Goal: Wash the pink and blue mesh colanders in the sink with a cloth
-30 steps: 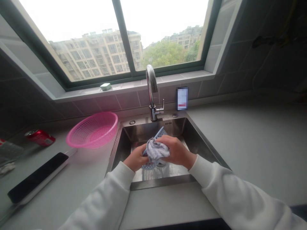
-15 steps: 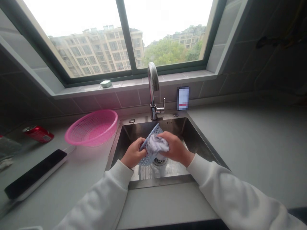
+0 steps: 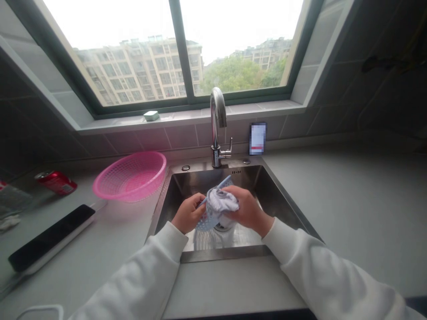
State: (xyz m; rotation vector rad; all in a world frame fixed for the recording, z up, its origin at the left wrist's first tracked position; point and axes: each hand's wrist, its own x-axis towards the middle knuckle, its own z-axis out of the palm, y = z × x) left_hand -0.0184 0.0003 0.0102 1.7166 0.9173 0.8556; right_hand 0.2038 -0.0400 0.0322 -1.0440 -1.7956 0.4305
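Note:
Over the steel sink (image 3: 267, 186) my left hand (image 3: 187, 214) grips the rim of a small light-blue perforated basket (image 3: 206, 218), held tilted on edge. My right hand (image 3: 245, 210) is closed on a bunched pale grey-white cloth (image 3: 222, 201) and presses it against the basket's inner face. Both hands hang just above the drain, which is mostly hidden behind them. The chrome tap (image 3: 217, 124) stands directly behind, with no water running that I can see.
A pink perforated basket (image 3: 130, 175) sits on the counter left of the sink. Further left lie a red can (image 3: 56, 182) on its side and a long black-and-white device (image 3: 50, 238). A small green object (image 3: 151, 116) rests on the window sill. Grey counter (image 3: 350, 200) extends right.
The blue basket has tipped more upright and the cloth has shifted slightly up and right over it. My view has drifted a little, moving the tap rightward in frame.

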